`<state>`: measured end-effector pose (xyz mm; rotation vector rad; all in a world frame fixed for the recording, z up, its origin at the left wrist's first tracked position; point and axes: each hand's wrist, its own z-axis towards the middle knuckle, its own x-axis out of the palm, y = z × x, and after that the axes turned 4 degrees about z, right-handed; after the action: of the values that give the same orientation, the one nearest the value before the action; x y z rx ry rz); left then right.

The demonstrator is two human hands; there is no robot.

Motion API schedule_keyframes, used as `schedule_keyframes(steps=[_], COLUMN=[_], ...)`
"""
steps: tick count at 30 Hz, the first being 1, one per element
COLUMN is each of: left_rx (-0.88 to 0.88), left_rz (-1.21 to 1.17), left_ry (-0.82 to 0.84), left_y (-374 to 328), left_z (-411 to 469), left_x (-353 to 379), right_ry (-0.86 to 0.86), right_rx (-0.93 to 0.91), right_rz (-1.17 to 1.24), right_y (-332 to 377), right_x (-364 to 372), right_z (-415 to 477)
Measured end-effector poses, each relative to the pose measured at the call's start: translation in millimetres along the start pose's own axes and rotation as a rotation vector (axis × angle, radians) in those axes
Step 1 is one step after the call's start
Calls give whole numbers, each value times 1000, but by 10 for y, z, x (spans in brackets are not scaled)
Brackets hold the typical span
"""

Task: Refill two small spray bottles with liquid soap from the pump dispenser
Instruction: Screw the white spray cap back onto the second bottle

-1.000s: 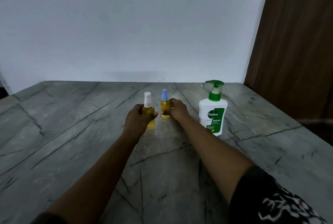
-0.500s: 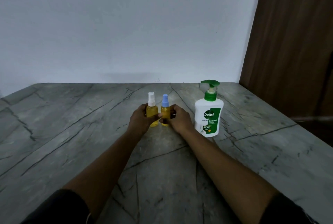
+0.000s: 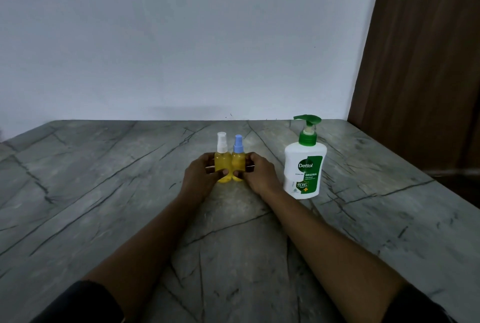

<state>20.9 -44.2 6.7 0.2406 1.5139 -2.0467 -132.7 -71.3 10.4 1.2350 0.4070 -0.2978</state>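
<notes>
Both little bottles stand upright and touching, mid worktop [image 3: 104, 193]. Left hand [image 3: 200, 177] has its grip curled round the white-cap bottle [image 3: 222, 164], and the right hand [image 3: 259, 174] is clamped on the blue-cap bottle [image 3: 238, 161], thumbs low in front. Both bottles look yellow nearly up to the neck. The dispenser [image 3: 304, 167] stands just right of the right hand; it's opaque white, so can't tell its level.

L spray btl [image 3: 222, 163] touching R spray btl [image 3: 238, 161] | pump dispenser [image 3: 305, 167] to R, apart | all on table [image 3: 104, 193]
</notes>
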Motion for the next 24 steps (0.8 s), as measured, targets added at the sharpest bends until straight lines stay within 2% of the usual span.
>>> schedule_keyframes(steps=[19,24], left_rx=[13,-22], left_rz=[123,140], left_ry=[-67,-42], left_y=[59,32], left_z=[499,487], left_x=[102,98], right_ry=[-40,-37], right_rx=[-23,-13], right_rz=[-74,-109], right_y=[-54,-27], right_x=[175,178], right_z=[520,524])
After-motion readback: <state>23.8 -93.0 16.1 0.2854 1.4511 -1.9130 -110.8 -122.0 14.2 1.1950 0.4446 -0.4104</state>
